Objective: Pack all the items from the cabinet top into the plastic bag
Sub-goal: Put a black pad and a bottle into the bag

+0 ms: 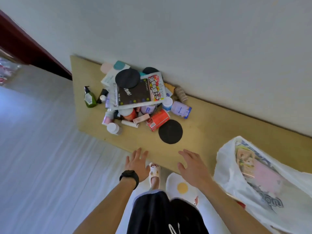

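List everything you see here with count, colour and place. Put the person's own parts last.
Light wooden cabinet top: one, tan, against the white wall.
Flat black round discs: three, black; one alone near the front edge, two on the pile.
Black dotted-cover book: one, black, atop the pile.
Red-and-white printed booklet: one, on the book's right half.
Green pump bottle: one, green, left of the pile.
Red printed package: one, red, pile's front.
White-capped jar: one, whitish, pile's front left.
White printed plastic bag: one, white, cabinet's right end, items inside.
Black wristwatch: one, left wrist.
Left hand, right hand: two, open, at the cabinet's front edge.
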The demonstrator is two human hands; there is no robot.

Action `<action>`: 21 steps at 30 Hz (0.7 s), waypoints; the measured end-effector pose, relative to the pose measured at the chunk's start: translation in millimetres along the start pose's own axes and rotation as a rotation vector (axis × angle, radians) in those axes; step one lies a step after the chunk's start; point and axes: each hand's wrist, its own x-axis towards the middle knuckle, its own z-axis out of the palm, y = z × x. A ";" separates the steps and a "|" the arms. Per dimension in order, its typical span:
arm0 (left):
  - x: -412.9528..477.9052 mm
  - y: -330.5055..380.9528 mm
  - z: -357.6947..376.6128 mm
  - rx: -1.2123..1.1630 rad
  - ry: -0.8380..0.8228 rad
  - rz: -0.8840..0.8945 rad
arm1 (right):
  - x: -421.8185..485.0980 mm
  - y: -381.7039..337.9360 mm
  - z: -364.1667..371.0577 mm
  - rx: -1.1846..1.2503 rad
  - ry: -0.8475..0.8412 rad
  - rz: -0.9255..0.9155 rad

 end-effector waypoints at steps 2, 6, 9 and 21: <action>12.8 -17.4 -3.3 0.042 -0.035 0.009 | 38.8 -11.1 -1.1 -0.035 -0.066 0.071; 27.3 -37.1 -6.7 0.132 -0.049 0.075 | 113.5 -33.1 -7.2 -0.083 -0.066 0.258; 29.2 -42.1 -4.7 0.128 -0.062 0.112 | 151.9 -49.6 -9.0 -0.091 -0.007 0.396; 67.5 7.8 -64.7 0.091 0.332 0.417 | 127.8 -39.6 21.4 0.089 0.001 0.623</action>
